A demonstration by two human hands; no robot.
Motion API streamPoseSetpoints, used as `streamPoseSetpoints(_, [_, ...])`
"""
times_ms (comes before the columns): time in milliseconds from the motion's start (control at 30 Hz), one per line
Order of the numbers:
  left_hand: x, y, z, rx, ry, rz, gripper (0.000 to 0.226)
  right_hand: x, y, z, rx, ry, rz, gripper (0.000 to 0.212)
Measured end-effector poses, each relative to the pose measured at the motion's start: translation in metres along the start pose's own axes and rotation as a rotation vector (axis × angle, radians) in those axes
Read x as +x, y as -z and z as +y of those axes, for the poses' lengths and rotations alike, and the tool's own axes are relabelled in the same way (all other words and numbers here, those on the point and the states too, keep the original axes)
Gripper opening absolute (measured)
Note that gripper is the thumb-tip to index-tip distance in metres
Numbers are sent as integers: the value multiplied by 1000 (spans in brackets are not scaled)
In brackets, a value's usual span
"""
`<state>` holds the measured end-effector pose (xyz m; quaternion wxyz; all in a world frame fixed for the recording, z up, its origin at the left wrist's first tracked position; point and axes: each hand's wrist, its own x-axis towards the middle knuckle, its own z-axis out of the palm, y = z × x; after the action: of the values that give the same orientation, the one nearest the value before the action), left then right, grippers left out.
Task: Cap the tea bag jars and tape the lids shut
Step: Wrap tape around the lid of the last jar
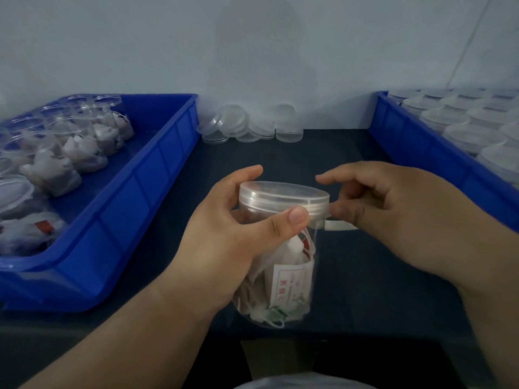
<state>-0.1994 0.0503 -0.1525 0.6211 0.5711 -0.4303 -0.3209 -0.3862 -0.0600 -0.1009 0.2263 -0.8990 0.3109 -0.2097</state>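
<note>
Head view: the left hand [238, 234] is gripping a capped jar [283, 276] of tea bags above the table [365, 290], thumb pressing the lid [283, 193] rim. The right hand [393, 209] is pinching tape [339, 226] just beside that rim. The left bin [140, 192] is holding open jars, the right bin [421, 147] capped ones; loose lids [252, 124] are lying by the wall

Head-worn view, forward and down, close.

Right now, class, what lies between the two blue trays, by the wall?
Clear lids, between the left tray and the right tray, shown in the head view.
</note>
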Motion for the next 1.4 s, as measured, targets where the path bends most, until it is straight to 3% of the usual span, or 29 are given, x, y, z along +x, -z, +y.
streamPoseSetpoints(100, [-1, 1, -1, -43, -5, -49, 107, 0, -4, -2, -7, 2, 18, 54])
streamPoseSetpoints(267, [1, 4, 0, 117, -20, -108, 125, -3, -15, -6, -75, -1, 17, 32])
streamPoseSetpoints(367, [1, 2, 3, 261, -17, -40, 108, -4, -19, -6, -89, -18, -72, 19])
streamPoseSetpoints(433, [0, 1, 2, 265, -18, -14, 103, -3, -19, -6, 51, -79, -187, 5])
streamPoseSetpoints(533, [0, 3, 2, 272, -30, -11, 107, -3, -13, -8, 199, -137, -262, 4])
streamPoseSetpoints(700, [1, 5, 3, 175, -23, -41, 106, -2, 3, -8, 152, -65, -285, 23])
streamPoseSetpoints(967, [1, 2, 1, -51, 94, -132, 105, -3, 8, -5, -2, -11, -106, 19])
streamPoseSetpoints(1167, [2, 2, 0, 21, 74, -86, 99, -3, -1, -1, -21, -4, -70, 21])
streamPoseSetpoints(1300, [2, 3, 0, 51, 5, -49, 129, -6, -3, -1, -24, 29, -27, 18])
streamPoseSetpoints(1400, [1, -2, 2, 152, -42, -63, 125, -9, -6, -3, -43, 49, -28, 18])
